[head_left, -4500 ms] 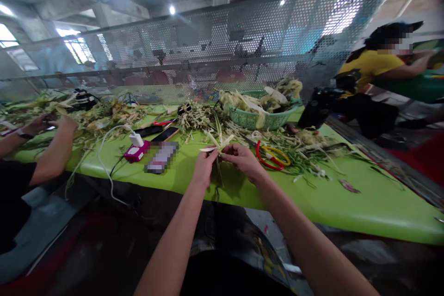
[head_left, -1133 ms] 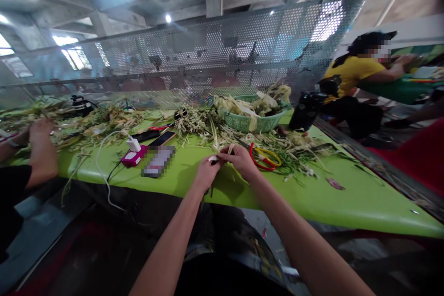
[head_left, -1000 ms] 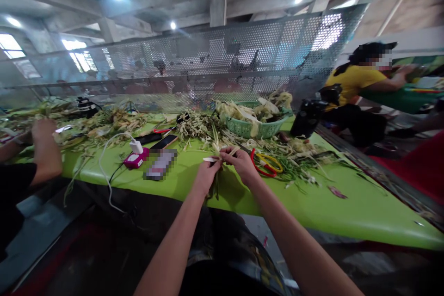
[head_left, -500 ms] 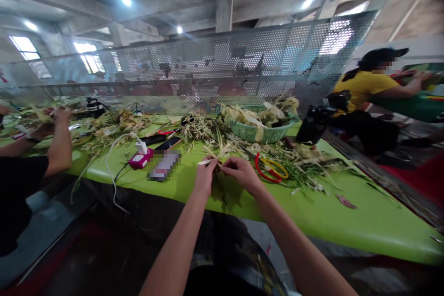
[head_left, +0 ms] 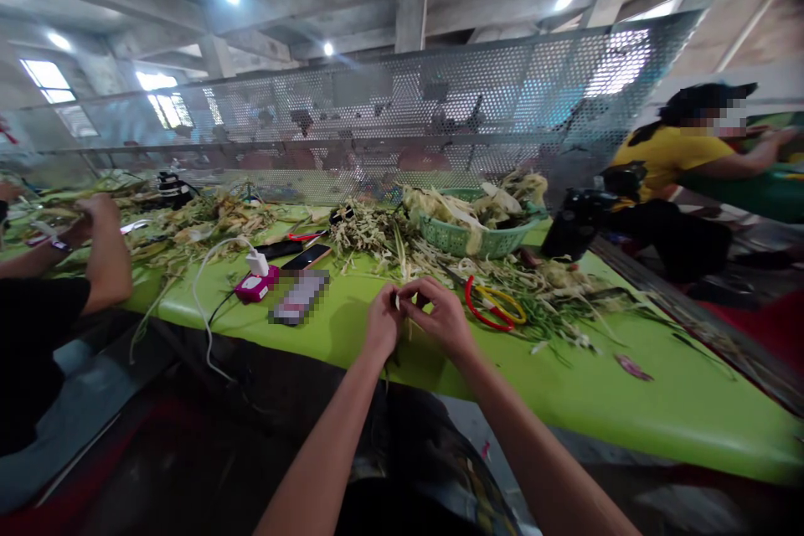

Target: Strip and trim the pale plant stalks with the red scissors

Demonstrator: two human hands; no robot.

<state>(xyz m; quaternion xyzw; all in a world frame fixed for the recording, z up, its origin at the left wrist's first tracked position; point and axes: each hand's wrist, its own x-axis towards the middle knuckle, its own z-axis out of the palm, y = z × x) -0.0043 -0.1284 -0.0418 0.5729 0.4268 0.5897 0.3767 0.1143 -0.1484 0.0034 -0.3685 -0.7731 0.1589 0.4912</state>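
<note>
My left hand (head_left: 383, 322) and my right hand (head_left: 438, 314) meet over the front of the green table. Both are closed, fingertips together on pale dry plant strips (head_left: 409, 275). One strip end sticks up past the fingers and another hangs below; the pinched part is mostly hidden. Right of my right hand lie scissors (head_left: 471, 301) with red and yellow handles, their blades among plant scraps. Beyond my hands stands a green basket (head_left: 449, 239) heaped with pale husk-like leaves. Dried plant bits (head_left: 361, 234) are piled to its left.
Left of my hands are a phone (head_left: 311, 256), a blurred flat item (head_left: 300, 297) and a magenta power block (head_left: 256, 285) with a white cable. A black fan-like device (head_left: 574, 218) stands right. Green stalks (head_left: 546, 314) litter the table (head_left: 553, 394). Co-workers sit at both sides.
My hands have drawn closer together and turned. The strips that fanned out above and left of my fingers are now mostly hidden, with one end upright. The left co-worker's hands shifted slightly.
</note>
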